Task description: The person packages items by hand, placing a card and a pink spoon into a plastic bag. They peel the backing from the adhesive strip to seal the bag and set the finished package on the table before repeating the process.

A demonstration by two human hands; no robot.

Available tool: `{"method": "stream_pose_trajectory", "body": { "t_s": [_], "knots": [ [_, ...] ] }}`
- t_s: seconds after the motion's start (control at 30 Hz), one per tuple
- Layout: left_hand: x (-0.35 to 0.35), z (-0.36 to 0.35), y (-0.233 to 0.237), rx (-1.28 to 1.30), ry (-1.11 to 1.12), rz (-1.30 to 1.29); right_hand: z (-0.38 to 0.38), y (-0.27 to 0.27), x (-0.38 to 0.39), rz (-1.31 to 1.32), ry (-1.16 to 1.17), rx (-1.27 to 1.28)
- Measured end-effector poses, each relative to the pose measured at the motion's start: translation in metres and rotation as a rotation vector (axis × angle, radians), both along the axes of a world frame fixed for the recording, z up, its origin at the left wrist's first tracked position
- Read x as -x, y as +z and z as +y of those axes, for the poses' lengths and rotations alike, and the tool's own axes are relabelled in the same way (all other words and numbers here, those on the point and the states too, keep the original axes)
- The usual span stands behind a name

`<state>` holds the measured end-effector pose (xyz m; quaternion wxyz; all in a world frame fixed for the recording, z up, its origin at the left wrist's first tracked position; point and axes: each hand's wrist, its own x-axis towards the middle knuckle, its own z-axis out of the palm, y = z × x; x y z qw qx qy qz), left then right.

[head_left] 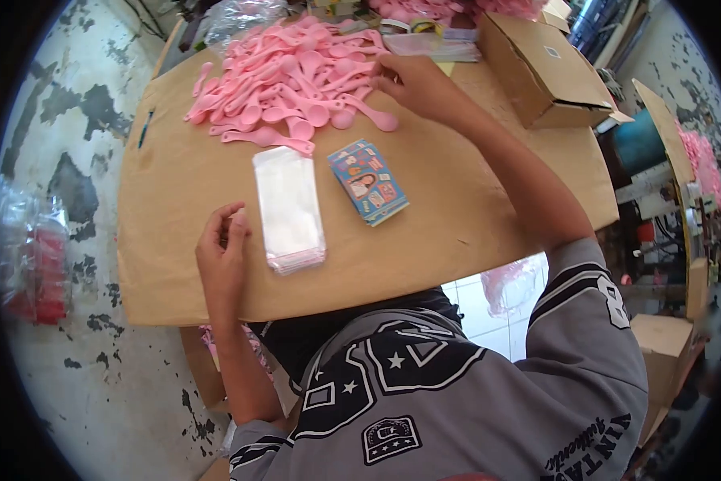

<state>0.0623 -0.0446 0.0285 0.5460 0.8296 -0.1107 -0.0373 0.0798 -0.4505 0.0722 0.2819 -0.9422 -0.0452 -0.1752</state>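
A large heap of pink plastic spoons (296,76) lies across the far part of the table. My right hand (412,84) is at the heap's right edge, its fingers curled by the spoon handles; whatever they pinch is too small to make out. Closer to me is a stack of clear plastic bags (288,204) with white faces. Just left of it rests my left hand (222,240), fingers loosely closed with nothing visible in them. To the right of the bags sits a stack of blue printed cards (368,183), slightly fanned.
Brown paper covers the table (424,216). A cardboard box (541,72) stands at the back right, near a roll of tape (396,26) and flat plastic bags (432,46). A dark pen (145,130) lies at the left edge. More pink pieces fill bags at the back.
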Motion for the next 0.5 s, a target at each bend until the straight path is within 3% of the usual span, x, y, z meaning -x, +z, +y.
{"method": "stream_pose_trajectory", "body": {
  "t_s": [0.07, 0.23, 0.33, 0.4, 0.5],
  "knots": [
    [0.002, 0.002, 0.001, 0.025, -0.011, 0.032, -0.013, 0.016, 0.01, 0.07, 0.066, -0.102],
    [0.001, 0.007, -0.011, 0.091, -0.042, 0.01, -0.032, 0.057, 0.05, -0.083, 0.167, -0.39],
    [0.001, 0.004, -0.011, 0.084, -0.007, -0.004, -0.038, 0.12, 0.064, -0.311, 0.123, -1.231],
    [-0.002, 0.005, -0.01, 0.104, 0.034, 0.008, -0.069, 0.146, 0.066, -0.472, 0.6, -1.487],
    [0.008, -0.021, 0.029, 0.21, 0.128, -0.2, -0.068, 0.176, 0.061, -0.689, 0.704, -1.565]
  ]
}}
